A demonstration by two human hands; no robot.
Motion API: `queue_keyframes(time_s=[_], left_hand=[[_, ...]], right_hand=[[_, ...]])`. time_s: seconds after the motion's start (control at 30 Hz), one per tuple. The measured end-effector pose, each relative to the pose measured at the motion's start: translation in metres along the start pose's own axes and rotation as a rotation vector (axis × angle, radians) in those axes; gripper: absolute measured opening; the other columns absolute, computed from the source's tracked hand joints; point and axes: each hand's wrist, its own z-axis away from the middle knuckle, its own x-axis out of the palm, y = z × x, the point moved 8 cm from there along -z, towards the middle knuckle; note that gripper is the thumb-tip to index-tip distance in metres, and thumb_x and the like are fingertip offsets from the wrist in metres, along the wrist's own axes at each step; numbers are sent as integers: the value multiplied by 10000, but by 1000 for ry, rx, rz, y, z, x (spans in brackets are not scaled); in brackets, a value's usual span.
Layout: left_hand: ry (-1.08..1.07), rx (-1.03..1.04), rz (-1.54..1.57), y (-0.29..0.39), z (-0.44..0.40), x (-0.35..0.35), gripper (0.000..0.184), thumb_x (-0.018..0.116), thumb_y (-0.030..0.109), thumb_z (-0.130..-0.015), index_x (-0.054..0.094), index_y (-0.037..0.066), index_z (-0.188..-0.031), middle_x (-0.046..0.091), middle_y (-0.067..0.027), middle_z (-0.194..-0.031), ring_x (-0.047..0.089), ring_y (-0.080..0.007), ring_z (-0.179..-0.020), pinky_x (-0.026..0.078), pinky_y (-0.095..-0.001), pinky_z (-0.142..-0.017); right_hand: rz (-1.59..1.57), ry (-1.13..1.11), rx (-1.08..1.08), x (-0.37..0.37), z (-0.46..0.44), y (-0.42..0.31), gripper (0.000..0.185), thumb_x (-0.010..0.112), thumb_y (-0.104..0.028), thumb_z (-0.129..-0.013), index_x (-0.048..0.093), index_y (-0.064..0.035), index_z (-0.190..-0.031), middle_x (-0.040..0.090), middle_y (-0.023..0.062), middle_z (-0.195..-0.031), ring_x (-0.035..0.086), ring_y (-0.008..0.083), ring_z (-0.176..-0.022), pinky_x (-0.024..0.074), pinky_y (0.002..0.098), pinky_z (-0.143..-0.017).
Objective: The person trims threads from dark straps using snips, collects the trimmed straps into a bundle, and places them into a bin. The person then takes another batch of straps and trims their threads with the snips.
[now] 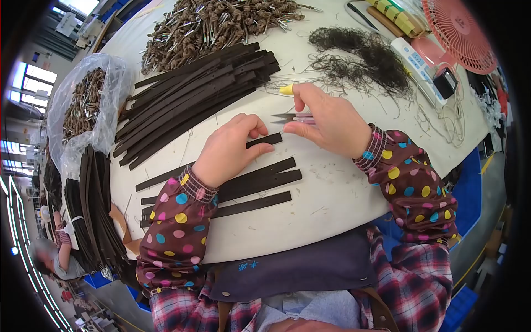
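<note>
My left hand (229, 148) is closed on a dark brown strip (270, 139), whose right end sticks out past the thumb. In my right hand (333, 123) is a pair of small thread snips (293, 118) with pinkish handles, blades pointing left just above that strip's end. Yellow tape (286, 89) wraps my right index fingertip. Beneath my left hand and forearm lie several loose strips (260, 181), roughly side by side. A thick pile of similar dark strips (204, 91) rests beyond my left hand.
Brown knotted cords with metallic tips (213, 25) are heaped at the back; more fill a clear plastic bag (88, 99) at left. Dark thread scraps (359, 55), a power strip (418, 69) and a pink fan (459, 33) stand right. Bundled strips (94, 205) hang left. Another person (61, 257) sits farther off.
</note>
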Motion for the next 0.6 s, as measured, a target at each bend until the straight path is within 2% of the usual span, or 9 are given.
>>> queue_keyframes(time_s=[0.03, 0.13, 0.23, 0.33, 0.43, 0.6], left_hand=[[-34, -11, 13, -1, -1, 3, 237, 748, 165, -819, 596, 72, -976, 618, -80, -907, 634, -210, -749, 508, -327, -672], [-82, -157, 118, -13, -3, 5, 199, 737, 153, -833, 602, 58, -943, 612, -61, -897, 608, -157, -730, 497, -298, -676], [-35, -186, 276, -24, 2, 2, 219, 726, 119, -843, 583, 35, -986, 602, -59, -923, 587, -133, -736, 488, -268, -676], [-43, -103, 381, -21, 8, -4, 266, 723, 86, -839, 553, 9, -1029, 590, -66, -937, 577, -126, -729, 484, -257, -664], [-64, -41, 359, -20, 11, -3, 328, 727, 56, -819, 530, -2, -1074, 589, -85, -966, 576, -134, -729, 488, -262, -667], [-49, -67, 157, -10, 6, 1, 237, 714, 97, -832, 571, 13, -1001, 592, -65, -896, 574, -129, -724, 483, -272, -656]], right_hand=[[-14, -70, 31, 6, 2, 1, 420, 700, -361, -860, 509, -86, -1114, 564, 61, -947, 626, 277, -743, 509, 352, -630], [166, -136, -120, 20, 6, -5, 335, 687, -359, -866, 538, -88, -994, 560, 50, -894, 616, 263, -698, 498, 351, -586], [221, -128, -128, 26, 5, -11, 300, 676, -349, -871, 542, -83, -905, 555, 48, -878, 604, 258, -663, 488, 358, -559], [226, -122, -128, 31, 3, -17, 290, 674, -345, -871, 549, -86, -909, 556, 43, -876, 603, 262, -662, 486, 360, -556], [220, -83, -175, 36, 0, -23, 279, 670, -336, -876, 548, -86, -894, 551, 49, -860, 599, 263, -657, 482, 362, -552], [35, -41, -132, 28, -2, -24, 279, 689, -320, -869, 558, -76, -906, 566, 51, -861, 609, 262, -670, 480, 350, -561]])
